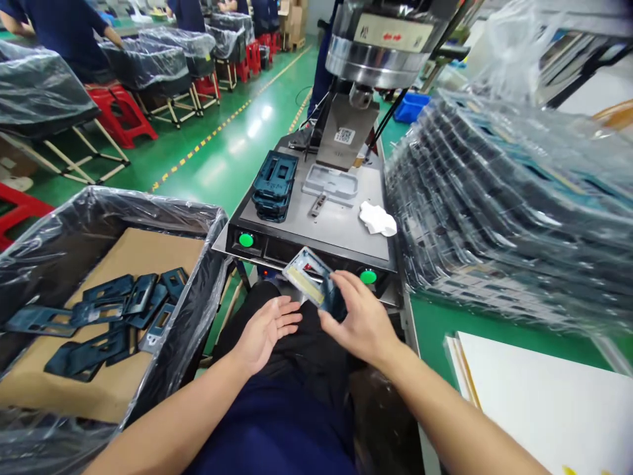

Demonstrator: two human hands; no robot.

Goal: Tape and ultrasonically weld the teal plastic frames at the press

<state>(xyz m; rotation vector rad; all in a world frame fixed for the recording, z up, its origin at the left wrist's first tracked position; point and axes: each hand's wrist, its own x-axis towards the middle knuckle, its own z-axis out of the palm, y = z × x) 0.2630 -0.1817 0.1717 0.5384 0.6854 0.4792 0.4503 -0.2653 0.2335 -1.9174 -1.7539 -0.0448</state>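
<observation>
Head view: the right hand (360,320) grips a rectangular cut-out panel (305,285) over the lap (309,340), its long axis slanting up-left from those fingers; the left hand (264,332), empty, fingers loosely extended, hangs just below-left of it.

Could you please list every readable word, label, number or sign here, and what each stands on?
"松", apparently, with red arrows: pale label on the press head; other marks there are blurred.
QR code: on the metal block; marks beneath are too small to read.
No legible text: panel in the right hand.
</observation>
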